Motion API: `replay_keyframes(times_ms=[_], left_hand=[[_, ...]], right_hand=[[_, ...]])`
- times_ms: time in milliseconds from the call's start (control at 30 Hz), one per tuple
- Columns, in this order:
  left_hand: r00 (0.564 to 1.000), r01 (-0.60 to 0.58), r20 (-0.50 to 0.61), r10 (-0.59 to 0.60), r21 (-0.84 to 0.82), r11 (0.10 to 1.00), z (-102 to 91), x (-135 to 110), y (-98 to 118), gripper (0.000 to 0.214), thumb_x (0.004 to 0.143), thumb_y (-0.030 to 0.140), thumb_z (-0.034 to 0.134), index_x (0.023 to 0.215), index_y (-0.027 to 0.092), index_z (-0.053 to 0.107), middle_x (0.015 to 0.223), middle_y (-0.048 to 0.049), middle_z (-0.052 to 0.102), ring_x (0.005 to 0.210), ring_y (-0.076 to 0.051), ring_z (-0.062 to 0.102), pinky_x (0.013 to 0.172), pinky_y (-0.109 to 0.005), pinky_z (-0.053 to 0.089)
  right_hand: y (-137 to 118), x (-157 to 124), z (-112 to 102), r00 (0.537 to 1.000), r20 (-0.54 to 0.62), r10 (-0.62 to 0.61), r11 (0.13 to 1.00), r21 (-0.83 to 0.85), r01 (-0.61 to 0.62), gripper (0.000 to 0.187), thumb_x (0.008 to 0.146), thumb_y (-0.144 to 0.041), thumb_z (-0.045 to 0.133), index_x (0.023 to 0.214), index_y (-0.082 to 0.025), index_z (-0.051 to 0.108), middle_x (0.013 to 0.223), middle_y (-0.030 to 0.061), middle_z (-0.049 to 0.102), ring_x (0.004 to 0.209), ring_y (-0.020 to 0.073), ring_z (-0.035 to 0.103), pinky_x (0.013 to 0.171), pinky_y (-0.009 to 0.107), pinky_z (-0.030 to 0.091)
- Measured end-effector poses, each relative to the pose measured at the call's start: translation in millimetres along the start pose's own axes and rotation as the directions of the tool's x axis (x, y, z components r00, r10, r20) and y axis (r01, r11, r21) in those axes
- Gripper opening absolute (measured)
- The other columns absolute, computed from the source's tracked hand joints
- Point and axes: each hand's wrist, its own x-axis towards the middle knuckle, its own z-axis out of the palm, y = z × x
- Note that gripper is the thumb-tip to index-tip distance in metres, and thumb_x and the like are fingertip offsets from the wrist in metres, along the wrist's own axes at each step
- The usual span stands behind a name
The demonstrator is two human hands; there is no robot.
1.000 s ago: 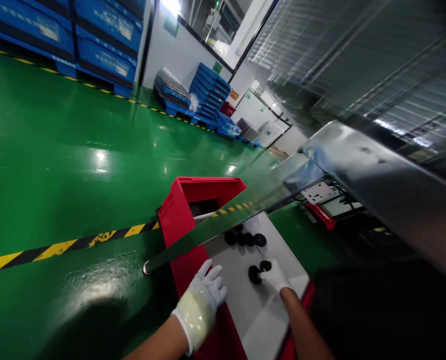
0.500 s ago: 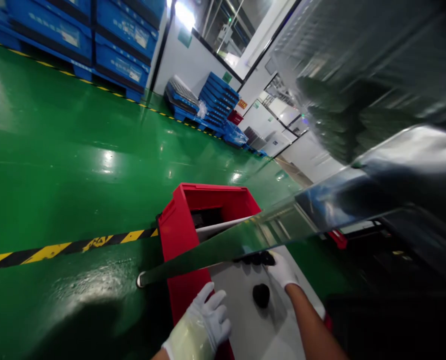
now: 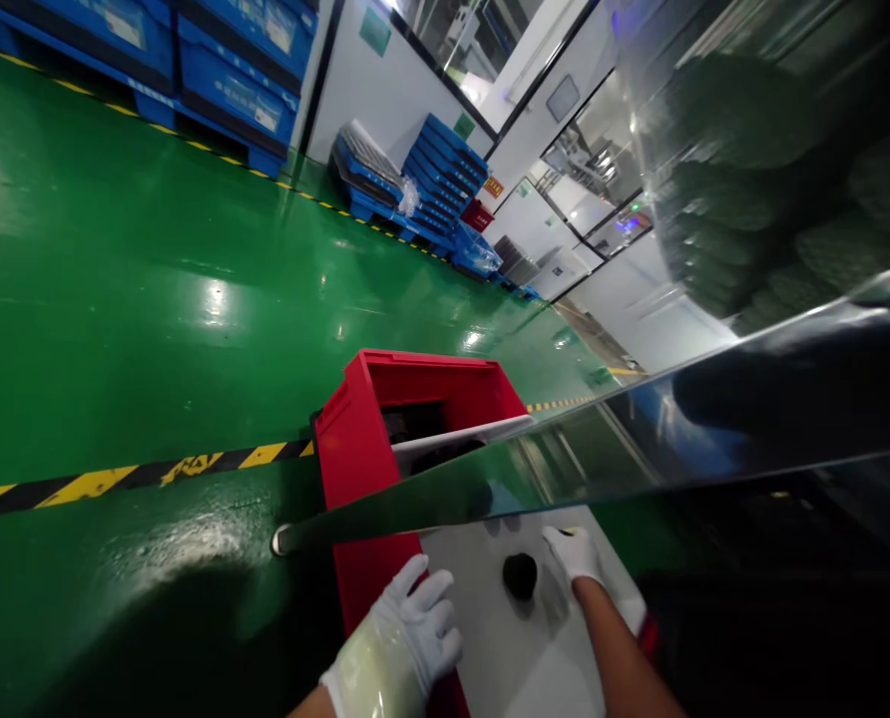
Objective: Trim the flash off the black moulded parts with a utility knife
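black round piece (image 3: 520, 576) is sitting on the white board (image 3: 524, 658), and that board is lying on top of your red plastic crate (image 3: 422, 384). your left hand (image 3: 407, 633) is staying open in its white glove, fingers spread, hovering at the crate's red side with nothing in it. your right hand (image 3: 576, 553) is just beside the black piece, fingers bunched, and i can't tell if it's pinching anything small. a long clear sheet (image 3: 565, 454) is cutting across the view above the board. off to the left, yellow-and-black tape (image 3: 161, 469) is running along the green floor (image 3: 116, 329), and blue crates (image 3: 227, 90) are sitting stacked further back.
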Motion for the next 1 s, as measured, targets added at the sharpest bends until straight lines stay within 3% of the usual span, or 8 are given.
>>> replay_keyframes(times_ms=[133,333,467,600,700,800,900,1000], left_hand=[[0.995,-0.088,-0.035,0.094,0.152,0.984,-5.0,1,0,0.029,0.090,0.018,0.041,0.072,0.025,0.062,0.079,-0.0008,0.066,0.114,-0.024,0.049,0.105,-0.056,0.017],[0.995,-0.100,0.033,0.096,0.149,0.984,-37.0,4,2,0.022,0.090,0.024,0.046,0.074,0.021,0.061,0.079,-0.0008,0.066,0.109,-0.024,0.053,0.101,-0.052,0.026],[0.991,-0.116,0.088,0.104,0.151,0.982,-48.6,4,5,0.021,0.089,0.021,0.046,0.075,0.020,0.061,0.079,-0.0008,0.065,0.110,-0.025,0.053,0.102,-0.054,0.024],[0.990,-0.135,0.063,0.126,0.173,0.976,-50.8,4,4,0.016,0.087,0.025,0.049,0.077,0.020,0.062,0.079,-0.0021,0.065,0.109,-0.026,0.052,0.101,-0.054,0.022],[0.985,-0.154,-0.046,0.167,0.213,0.965,-47.8,3,2,0.020,0.087,0.025,0.050,0.070,0.020,0.059,0.072,0.0004,0.063,0.103,-0.024,0.055,0.103,-0.052,0.017],[0.961,-0.145,-0.193,0.200,0.264,0.954,-41.4,5,1,0.024,0.087,0.024,0.051,0.063,0.021,0.056,0.067,0.0032,0.062,0.097,-0.022,0.056,0.107,-0.052,-0.002],[0.925,-0.118,-0.317,0.211,0.288,0.950,-32.6,8,0,0.026,0.084,0.022,0.052,0.058,0.022,0.054,0.062,0.0050,0.061,0.095,-0.020,0.056,0.107,-0.052,-0.012],[0.878,-0.106,-0.419,0.231,0.299,0.948,-24.3,10,-2,0.027,0.081,0.018,0.052,0.054,0.022,0.050,0.058,0.0054,0.059,0.092,-0.019,0.056,0.109,-0.053,-0.007]], right_hand=[[12,-51,4,0.999,-0.045,-0.004,0.981,0.192,0.012,0.043,0.083,-0.057,0.045,0.086,-0.017,0.060,0.073,0.0044,0.067,0.072,0.0213,0.063,0.066,0.032,0.049],[2,-103,37,0.988,-0.074,-0.134,0.923,0.353,0.152,0.050,0.061,-0.051,0.059,0.095,-0.014,0.059,0.100,0.0133,0.067,0.098,0.0275,0.061,0.087,0.032,0.047],[-3,-98,31,0.990,-0.064,-0.123,0.917,0.375,0.138,0.070,0.057,-0.051,0.063,0.112,-0.009,0.054,0.107,0.0174,0.065,0.104,0.0325,0.058,0.090,0.038,0.045],[-5,-87,26,0.976,0.084,-0.203,0.912,0.378,0.158,0.073,0.051,-0.035,0.065,0.118,-0.010,0.054,0.096,0.0103,0.069,0.091,0.0275,0.064,0.081,0.033,0.050],[-3,-86,28,0.964,0.136,-0.228,0.925,0.339,0.171,0.067,0.049,-0.028,0.064,0.114,-0.011,0.058,0.090,0.0068,0.068,0.087,0.0257,0.065,0.080,0.032,0.051],[0,-87,28,0.961,0.126,-0.246,0.940,0.271,0.205,0.066,0.045,-0.023,0.066,0.111,-0.014,0.060,0.094,0.0066,0.066,0.092,0.0288,0.063,0.085,0.037,0.050],[-9,-79,22,0.950,0.087,-0.301,0.938,0.209,0.278,0.071,0.045,-0.023,0.070,0.115,-0.010,0.058,0.111,0.0145,0.059,0.109,0.0346,0.055,0.095,0.041,0.044],[-33,-56,15,0.910,0.039,-0.413,0.898,0.181,0.401,0.071,0.060,-0.024,0.068,0.127,-0.013,0.049,0.133,0.0145,0.045,0.125,0.0301,0.042,0.105,0.038,0.034]])
